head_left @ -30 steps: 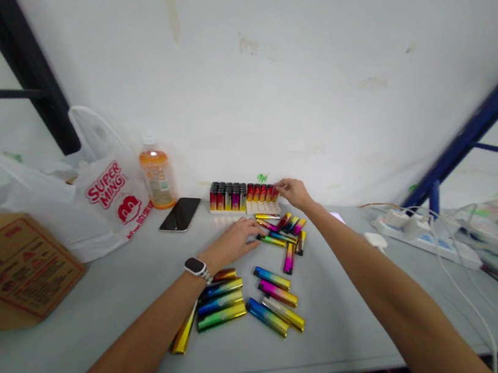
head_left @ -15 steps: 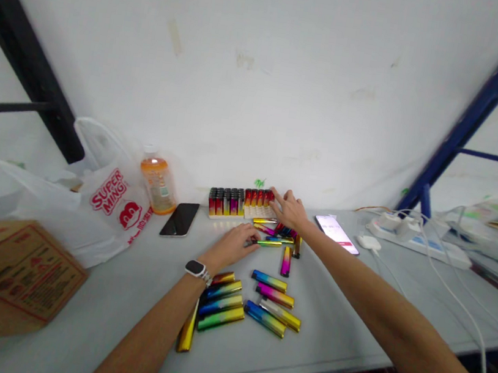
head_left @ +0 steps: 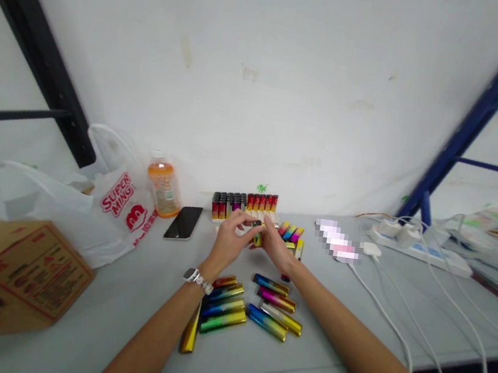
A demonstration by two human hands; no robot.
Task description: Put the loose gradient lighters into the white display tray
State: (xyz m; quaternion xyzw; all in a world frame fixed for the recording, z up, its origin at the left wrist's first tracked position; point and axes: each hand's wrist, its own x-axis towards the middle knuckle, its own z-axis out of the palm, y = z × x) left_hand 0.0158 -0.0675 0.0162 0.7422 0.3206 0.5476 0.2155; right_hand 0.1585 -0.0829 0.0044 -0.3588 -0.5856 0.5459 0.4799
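My left hand (head_left: 233,238), a watch on its wrist, pinches a yellowish-green lighter (head_left: 258,236) between thumb and fingers in front of the rack. My right hand (head_left: 275,246) closes on the same lighter from the other side, its fingers partly hiding it. Just behind stands a white rack (head_left: 276,220) with upright lighters (head_left: 263,202), dark-topped ones on the left and a red row at the back. More loose lighters (head_left: 289,232) lie beyond my right hand. Nearer the table edge lie shiny lighters in two groups, a left one (head_left: 223,320) and a right one (head_left: 267,322).
On the left are a cardboard box (head_left: 33,273), a white plastic bag (head_left: 99,227), an orange drink bottle (head_left: 164,190) and a dark phone (head_left: 183,223). To the right lie a lit phone (head_left: 336,241), a charger (head_left: 370,249), a power strip (head_left: 425,251) and trailing white cables.
My right hand has come back from the rack's right end to meet my left. The lighter in my left hand is now raised and held between both hands.
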